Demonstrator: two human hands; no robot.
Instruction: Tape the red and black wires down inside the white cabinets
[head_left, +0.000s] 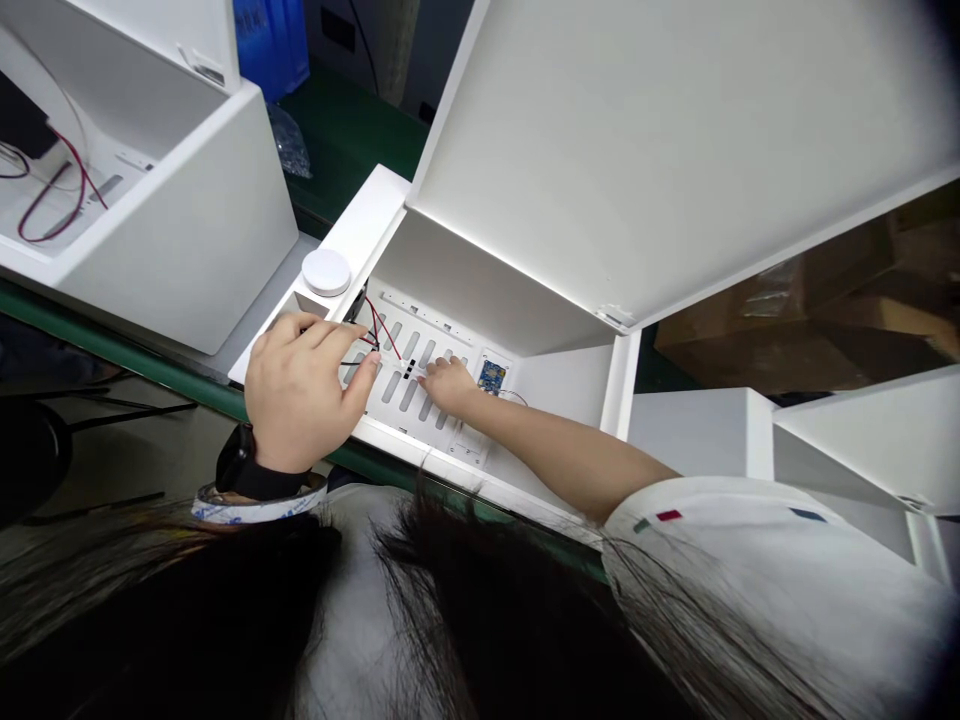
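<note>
White all round, close work at the middle

Far left: an open white box (187,220), dark block (19,115) and loose leads (56,220) inside. Next along, a round disc (326,272) sits on the ledge of the middle box (371,205).

Left hand (304,385), watch (238,458) at the wrist, reaches over the ledge. Thumb and forefinger bend toward each other at the red and black wires (386,326); whether they pinch one, cannot tell. The wires come off the box's left end and run between the hands, over the slotted floor (397,388). A small black piece (409,369) shows in the gap.

Right hand (448,386): fingers curled, tips just beside that piece; grip hidden, cannot tell. Blue circuit board (491,376) just beyond the wrist. Raised lid (675,150) above, cardboard (810,310) far right.

Handling, my judgement: steady the wires near their ends, hold any plug by its body rather than its lead, leave slack so nothing tugs at the left end, and keep the right forearm clear of the board.
</note>
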